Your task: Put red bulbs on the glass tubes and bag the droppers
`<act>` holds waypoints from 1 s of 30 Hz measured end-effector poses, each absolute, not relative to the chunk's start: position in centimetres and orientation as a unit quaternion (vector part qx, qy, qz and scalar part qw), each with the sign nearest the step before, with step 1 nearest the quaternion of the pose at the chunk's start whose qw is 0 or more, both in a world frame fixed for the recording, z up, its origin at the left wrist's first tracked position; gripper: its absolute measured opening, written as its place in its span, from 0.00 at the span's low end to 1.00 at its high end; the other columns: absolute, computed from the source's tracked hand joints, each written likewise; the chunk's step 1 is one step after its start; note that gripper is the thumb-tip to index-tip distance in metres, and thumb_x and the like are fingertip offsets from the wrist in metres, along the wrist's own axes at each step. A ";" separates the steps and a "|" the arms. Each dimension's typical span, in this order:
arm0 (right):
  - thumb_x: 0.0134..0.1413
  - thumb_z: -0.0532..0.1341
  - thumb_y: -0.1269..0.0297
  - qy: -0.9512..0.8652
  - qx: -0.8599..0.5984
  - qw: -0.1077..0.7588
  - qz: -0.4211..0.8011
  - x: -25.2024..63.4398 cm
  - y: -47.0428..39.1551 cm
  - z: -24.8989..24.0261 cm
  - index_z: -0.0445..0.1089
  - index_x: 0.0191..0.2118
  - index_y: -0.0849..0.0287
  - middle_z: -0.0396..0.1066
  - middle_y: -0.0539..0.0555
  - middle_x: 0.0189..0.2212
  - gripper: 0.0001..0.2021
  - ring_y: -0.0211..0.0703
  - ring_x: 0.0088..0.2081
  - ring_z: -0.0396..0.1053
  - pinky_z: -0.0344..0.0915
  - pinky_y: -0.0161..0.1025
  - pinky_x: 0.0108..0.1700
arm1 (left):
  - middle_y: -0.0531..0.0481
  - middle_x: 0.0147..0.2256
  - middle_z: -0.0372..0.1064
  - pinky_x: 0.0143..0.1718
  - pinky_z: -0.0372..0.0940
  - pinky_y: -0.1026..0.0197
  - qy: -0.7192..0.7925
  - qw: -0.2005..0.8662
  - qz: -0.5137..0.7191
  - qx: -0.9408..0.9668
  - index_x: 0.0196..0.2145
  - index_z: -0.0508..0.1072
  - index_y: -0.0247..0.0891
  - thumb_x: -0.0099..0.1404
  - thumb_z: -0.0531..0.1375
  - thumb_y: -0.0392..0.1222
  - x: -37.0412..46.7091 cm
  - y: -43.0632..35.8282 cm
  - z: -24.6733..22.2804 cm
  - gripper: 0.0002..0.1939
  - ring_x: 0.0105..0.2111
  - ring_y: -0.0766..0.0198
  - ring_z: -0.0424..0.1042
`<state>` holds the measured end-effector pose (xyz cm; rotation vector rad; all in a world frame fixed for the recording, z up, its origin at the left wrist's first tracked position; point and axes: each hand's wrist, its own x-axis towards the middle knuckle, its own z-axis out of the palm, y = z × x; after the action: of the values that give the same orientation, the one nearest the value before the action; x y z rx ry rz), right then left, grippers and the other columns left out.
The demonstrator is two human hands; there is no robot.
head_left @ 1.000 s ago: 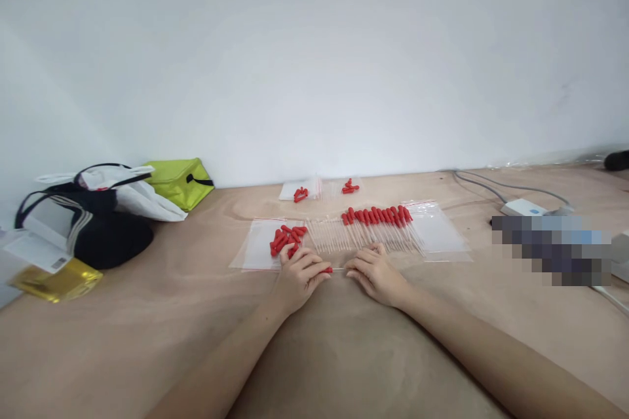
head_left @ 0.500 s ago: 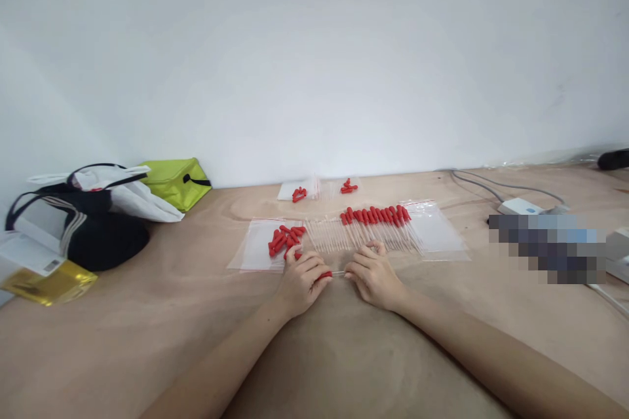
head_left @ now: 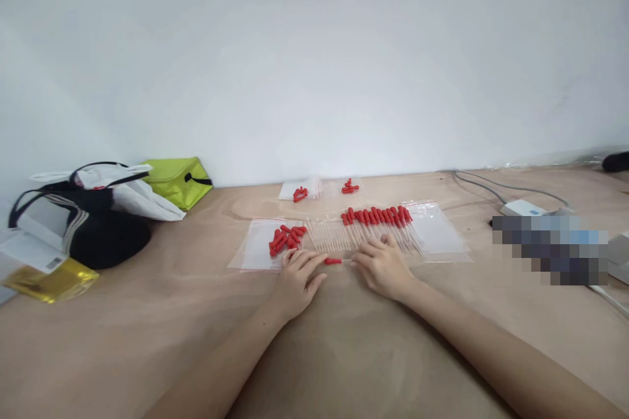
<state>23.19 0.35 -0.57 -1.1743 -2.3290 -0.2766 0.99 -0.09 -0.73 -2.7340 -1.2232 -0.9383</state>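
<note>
Between my hands lies a dropper with a red rubber bulb [head_left: 333, 261] pointing left and a thin clear tube running right. My right hand [head_left: 384, 268] pinches the tube's far end. My left hand [head_left: 297, 283] is open, thumb and fingers apart, its index fingertip close beside the bulb. Loose red bulbs [head_left: 281, 242] are heaped on a clear zip bag [head_left: 253, 245] past my left fingers. Just beyond both hands is a row of bare thin tubes [head_left: 325, 236]. To its right, a row of droppers fitted with red bulbs [head_left: 376, 216] partly overlaps another zip bag [head_left: 445, 236].
Two small bags with red bulbs [head_left: 300, 194] sit near the wall. At left are a black cap-like item [head_left: 105, 239], a lime-green bag [head_left: 171, 183] and a gold packet [head_left: 59, 280]. A white adapter [head_left: 523, 207] with grey cable and a blurred-out object lie at right.
My left hand has let go of the red bulb and opened, shifting slightly left. My right hand, still on the tube, has moved a little right and away from me with the dropper.
</note>
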 end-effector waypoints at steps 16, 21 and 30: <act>0.49 0.50 0.67 -0.617 -0.755 0.219 -0.023 21.1 6.7 -0.3 0.67 0.34 0.61 0.72 0.57 0.27 0.10 0.47 0.32 0.66 0.43 0.42 0.36 | 0.44 0.44 0.69 0.47 0.63 0.55 -0.367 -0.095 -0.259 -0.888 0.42 0.71 0.35 0.63 0.51 0.38 0.3 -0.1 -1.5 0.12 0.45 0.60 0.67; 0.50 0.51 0.66 -0.639 -0.733 0.231 -0.042 21.2 6.6 -0.7 0.68 0.32 0.61 0.72 0.58 0.30 0.10 0.48 0.35 0.65 0.43 0.44 0.38 | 0.44 0.44 0.69 0.47 0.63 0.56 -0.363 -0.094 -0.256 -0.891 0.43 0.70 0.35 0.63 0.51 0.37 0.4 -0.2 -1.5 0.13 0.45 0.61 0.67; 0.49 0.52 0.59 -0.682 -0.704 0.199 0.010 19.7 5.4 -0.3 0.71 0.28 0.58 0.72 0.57 0.28 0.13 0.47 0.35 0.65 0.44 0.45 0.41 | 0.45 0.33 0.66 0.35 0.63 0.53 -0.463 0.100 -0.295 -0.830 0.36 0.72 0.37 0.60 0.55 0.37 -1.5 1.7 -0.8 0.08 0.35 0.56 0.65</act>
<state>19.68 5.35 -0.26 -1.9697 -1.9065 0.0269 -1.54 1.70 -0.83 -2.4525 -1.3692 -0.8730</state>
